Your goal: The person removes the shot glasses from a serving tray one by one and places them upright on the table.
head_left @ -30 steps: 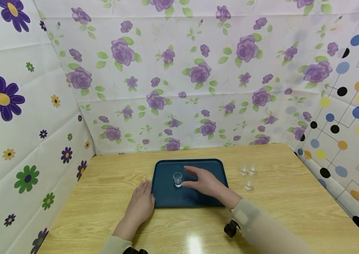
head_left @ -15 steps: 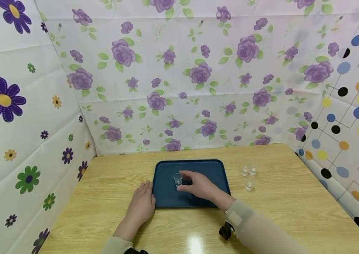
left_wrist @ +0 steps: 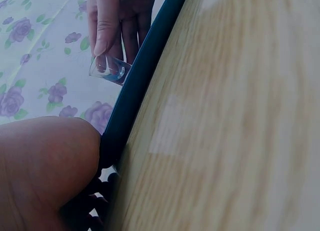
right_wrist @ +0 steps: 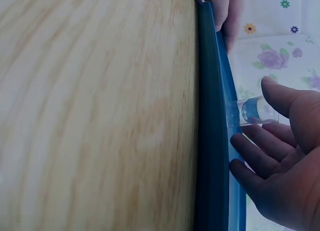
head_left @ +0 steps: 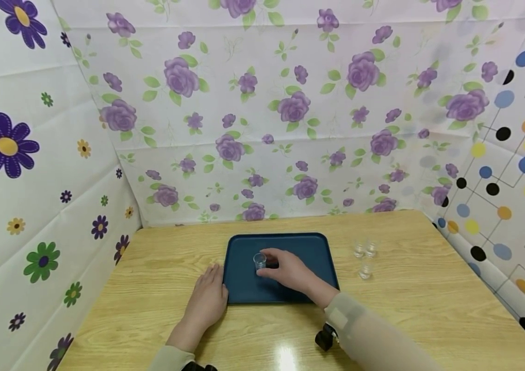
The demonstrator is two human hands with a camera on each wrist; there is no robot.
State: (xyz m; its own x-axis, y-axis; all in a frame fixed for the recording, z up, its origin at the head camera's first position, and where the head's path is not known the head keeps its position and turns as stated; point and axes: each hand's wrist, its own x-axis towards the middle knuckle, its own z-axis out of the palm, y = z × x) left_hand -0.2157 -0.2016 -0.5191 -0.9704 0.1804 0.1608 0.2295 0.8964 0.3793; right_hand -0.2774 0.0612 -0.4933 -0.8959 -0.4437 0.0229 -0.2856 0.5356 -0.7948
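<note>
A small clear shot glass stands on the left half of a dark blue tray. My right hand has come to it from the right and pinches it between thumb and fingers. In the left wrist view the thumb lies against the upper side of the glass, with fingers behind; the tray's rim hides its base. My left hand lies along the tray's left edge, palm down on the table, its fingers straight and its thumb against the rim.
Three more clear shot glasses stand grouped on the wooden table, right of the tray. Flowered cloth hangs behind the table, with patterned cloths at both sides.
My right hand has moved left and its thumb and fingers have closed in from an open spread onto the shot glass. The left hand and tray have stayed put.
</note>
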